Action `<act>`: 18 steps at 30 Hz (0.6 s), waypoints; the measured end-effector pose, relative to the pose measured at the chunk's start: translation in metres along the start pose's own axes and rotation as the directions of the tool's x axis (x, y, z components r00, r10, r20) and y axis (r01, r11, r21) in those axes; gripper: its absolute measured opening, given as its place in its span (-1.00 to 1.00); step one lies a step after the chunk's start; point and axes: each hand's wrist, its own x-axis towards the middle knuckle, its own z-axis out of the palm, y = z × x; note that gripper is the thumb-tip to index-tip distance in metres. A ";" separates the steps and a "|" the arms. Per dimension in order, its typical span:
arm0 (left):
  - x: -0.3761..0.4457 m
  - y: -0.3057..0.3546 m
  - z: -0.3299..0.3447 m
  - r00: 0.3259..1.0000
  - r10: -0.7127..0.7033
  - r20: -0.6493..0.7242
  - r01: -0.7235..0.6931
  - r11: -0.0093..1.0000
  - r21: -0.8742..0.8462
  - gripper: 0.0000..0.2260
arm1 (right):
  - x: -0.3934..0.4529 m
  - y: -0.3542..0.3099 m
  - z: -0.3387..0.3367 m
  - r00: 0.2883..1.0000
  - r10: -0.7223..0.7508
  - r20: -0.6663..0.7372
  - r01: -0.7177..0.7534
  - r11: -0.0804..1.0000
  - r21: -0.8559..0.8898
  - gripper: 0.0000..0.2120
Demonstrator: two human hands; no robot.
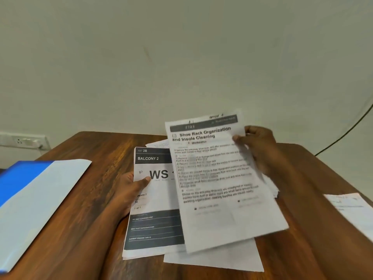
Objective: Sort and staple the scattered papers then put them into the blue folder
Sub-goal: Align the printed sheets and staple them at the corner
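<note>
My right hand (256,146) pinches the upper right edge of a printed sheet headed "Shoe Rack Organization and Insole Cleaning" (218,178), lifted and tilted above the table. My left hand (129,190) grips the left edge of a sheet marked "BALCONY 2" and "WS" (153,209), thumb on top. More white papers (214,261) lie underneath both sheets. The blue folder (22,178) lies at the left with a pale sheet or flap (40,201) on it. No stapler is in view.
The wooden table (96,158) stands against a pale wall. Another paper (353,211) lies at the right edge. A wall socket (24,141) sits at the left, and a dark cable (343,134) runs down the wall at the right.
</note>
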 end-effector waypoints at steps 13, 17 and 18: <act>-0.004 0.002 0.009 0.999 0.038 0.008 -0.037 0.999 -0.026 -0.89 | -0.030 0.127 0.024 0.985 0.168 0.033 -0.167 0.985 -0.030 -0.65; -0.003 0.000 0.009 0.999 0.045 -0.003 -0.045 0.999 -0.022 -0.86 | -0.024 0.134 0.025 0.992 0.097 0.079 -0.092 0.993 -0.070 -0.71; -0.003 0.000 0.009 0.999 0.049 -0.003 -0.049 0.999 -0.020 -0.86 | -0.025 0.135 0.027 0.992 0.081 0.094 -0.072 0.993 -0.095 -0.71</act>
